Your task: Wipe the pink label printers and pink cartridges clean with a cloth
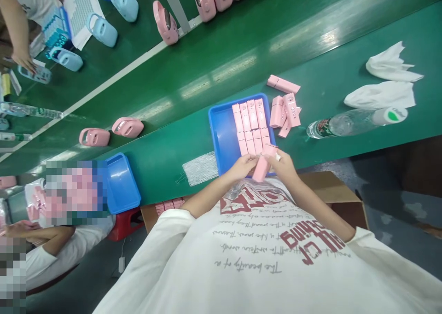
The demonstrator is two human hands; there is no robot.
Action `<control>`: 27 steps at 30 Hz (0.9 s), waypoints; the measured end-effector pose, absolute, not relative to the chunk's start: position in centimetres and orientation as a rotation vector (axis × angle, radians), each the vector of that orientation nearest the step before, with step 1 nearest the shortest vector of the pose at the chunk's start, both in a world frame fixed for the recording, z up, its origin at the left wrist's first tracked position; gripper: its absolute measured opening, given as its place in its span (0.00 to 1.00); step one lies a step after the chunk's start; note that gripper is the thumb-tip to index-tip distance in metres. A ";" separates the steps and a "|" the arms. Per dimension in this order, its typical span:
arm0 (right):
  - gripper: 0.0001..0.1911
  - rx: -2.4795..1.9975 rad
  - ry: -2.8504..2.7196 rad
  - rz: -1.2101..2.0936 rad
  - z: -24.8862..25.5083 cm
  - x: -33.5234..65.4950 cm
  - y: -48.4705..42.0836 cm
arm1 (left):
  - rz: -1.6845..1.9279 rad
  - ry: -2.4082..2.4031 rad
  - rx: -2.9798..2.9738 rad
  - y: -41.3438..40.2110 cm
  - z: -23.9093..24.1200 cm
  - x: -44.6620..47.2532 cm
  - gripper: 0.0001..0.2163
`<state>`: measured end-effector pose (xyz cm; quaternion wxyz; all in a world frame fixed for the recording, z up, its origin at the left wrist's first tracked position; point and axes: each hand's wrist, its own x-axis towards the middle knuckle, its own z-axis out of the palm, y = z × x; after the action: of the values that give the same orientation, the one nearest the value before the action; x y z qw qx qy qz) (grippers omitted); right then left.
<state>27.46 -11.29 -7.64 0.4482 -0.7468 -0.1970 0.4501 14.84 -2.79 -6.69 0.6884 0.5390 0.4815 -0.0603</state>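
Pink plastic piece [261, 168], small and blocky with smooth matte sides, sits pinched between both hands right at the near edge of the blue tray [221, 134], just above the person's white printed shirt.

Going left to right: a co-worker's blue tray [121, 181] lies far left on the green bench, with two rounded pink casings [111, 132] behind it on the glossy green belt. Then a crinkly bubble-wrap patch [200, 167] sits just beside the main tray. The left hand [241, 165] has its fingers curled onto the piece's left side; the right hand [281, 163] grips its upper end. Inside the tray, matching pink blocks [251, 125] line up in two neat rows. A loose heap of them [286, 107] lies beside it, then a clear plastic bottle [355, 121] on its side and crumpled white cloths [386, 81].
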 end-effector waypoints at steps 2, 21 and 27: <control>0.18 -1.969 -0.439 1.007 -8.5 29.5 -12.3 | -0.117 1.148 1.354 -1.5 -7.9 14.4 0.13; 0.19 -2.204 -0.362 0.391 -11.0 33.6 -14.4 | 0.117 1.214 1.256 3.2 -8.3 12.0 0.25; 0.18 -1.555 -0.181 0.496 -6.3 29.7 -10.4 | 0.432 0.827 0.765 1.3 -0.9 12.4 0.18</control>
<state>29.72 -10.42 -6.30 0.6813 -0.6931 -0.0808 0.2211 12.41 1.29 -0.91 0.8236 0.3595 0.3887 0.2034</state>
